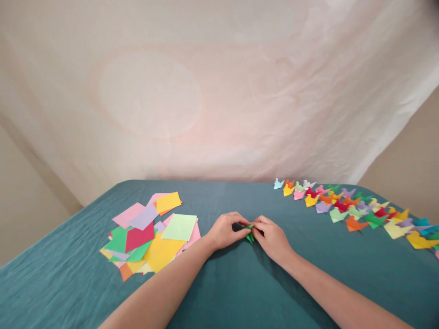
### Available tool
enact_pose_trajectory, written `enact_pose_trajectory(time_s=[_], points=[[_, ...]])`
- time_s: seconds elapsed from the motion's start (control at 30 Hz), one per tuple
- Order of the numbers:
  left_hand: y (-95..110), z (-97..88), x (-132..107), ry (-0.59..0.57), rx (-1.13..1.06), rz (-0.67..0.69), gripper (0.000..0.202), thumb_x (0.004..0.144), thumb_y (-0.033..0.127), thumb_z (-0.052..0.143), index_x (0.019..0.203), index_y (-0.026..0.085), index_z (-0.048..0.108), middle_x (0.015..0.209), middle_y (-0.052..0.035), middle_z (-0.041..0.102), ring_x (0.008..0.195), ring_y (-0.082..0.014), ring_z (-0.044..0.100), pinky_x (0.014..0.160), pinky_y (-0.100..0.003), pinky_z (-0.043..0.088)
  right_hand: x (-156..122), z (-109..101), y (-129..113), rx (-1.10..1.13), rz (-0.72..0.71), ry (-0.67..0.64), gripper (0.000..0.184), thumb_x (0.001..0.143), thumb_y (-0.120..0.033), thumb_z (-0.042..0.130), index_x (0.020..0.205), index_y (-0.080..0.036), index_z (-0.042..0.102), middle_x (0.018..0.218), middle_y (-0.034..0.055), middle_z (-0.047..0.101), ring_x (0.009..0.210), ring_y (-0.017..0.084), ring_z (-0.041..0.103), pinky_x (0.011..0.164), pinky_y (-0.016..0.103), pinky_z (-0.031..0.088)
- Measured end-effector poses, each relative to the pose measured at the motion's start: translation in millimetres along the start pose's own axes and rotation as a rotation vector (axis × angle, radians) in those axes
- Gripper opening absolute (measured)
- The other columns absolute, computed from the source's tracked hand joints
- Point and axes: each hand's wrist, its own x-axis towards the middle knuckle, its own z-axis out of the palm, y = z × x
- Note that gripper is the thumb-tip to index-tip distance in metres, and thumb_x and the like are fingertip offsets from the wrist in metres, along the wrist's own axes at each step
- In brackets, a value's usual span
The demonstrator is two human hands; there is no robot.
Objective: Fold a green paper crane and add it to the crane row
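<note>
My left hand (225, 230) and my right hand (272, 236) meet at the middle of a table covered in a teal cloth (219, 283). Both pinch a small, partly folded green paper piece (249, 233) that rests on the cloth between them. Most of the green paper is hidden by my fingers. The fingers of both hands are curled and pressed together on it.
A loose pile of coloured square paper sheets (151, 233) lies to the left of my hands. Along the right side runs a band of several folded paper figures (356, 210) in many colours. A pale cloth backdrop (219, 91) hangs behind the table.
</note>
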Motion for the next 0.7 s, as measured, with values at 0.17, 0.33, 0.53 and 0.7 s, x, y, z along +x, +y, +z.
enact_pose_trajectory(time_s=[0.17,0.33,0.53,0.7], points=[[-2,-5.9,-1,-0.022,-0.018,-0.060,0.018,0.080,0.026,0.058,0.092,0.020,0.068,0.084,-0.0019,0.064,0.076,-0.0126,0.058,0.069,-0.020,0.043,1,1,3,0.056,0.011,0.010,0.024,0.088,-0.025,0.044,0.078,-0.022,0.066,0.078,0.0014,0.058,0.075,0.015,0.056,0.067,0.024,0.040],[-6,-2.3,0,0.010,-0.011,-0.141,0.019,0.081,0.027,0.055,0.091,0.020,0.069,0.084,-0.0012,0.068,0.074,-0.0128,0.059,0.068,-0.020,0.044,1,2,3,0.046,0.030,0.047,0.028,0.088,-0.029,0.043,0.070,-0.021,0.063,0.076,0.0013,0.058,0.069,0.014,0.055,0.066,0.024,0.040],[-9,11.0,0,0.081,0.017,-0.245,0.023,0.081,0.027,0.050,0.089,0.020,0.070,0.085,-0.0007,0.070,0.074,-0.0144,0.062,0.068,-0.021,0.046,5,4,2,-0.001,0.024,0.052,0.023,0.086,-0.030,0.047,0.073,-0.021,0.063,0.078,0.0005,0.059,0.071,0.014,0.056,0.066,0.023,0.040],[-8,11.1,-2,0.079,-0.015,-0.268,0.028,0.081,0.029,0.048,0.098,0.020,0.069,0.090,-0.0017,0.071,0.077,-0.0157,0.064,0.071,-0.023,0.049,8,5,3,-0.024,0.042,0.049,0.024,0.087,-0.030,0.046,0.072,-0.021,0.063,0.078,0.0004,0.059,0.070,0.013,0.056,0.066,0.023,0.040]])
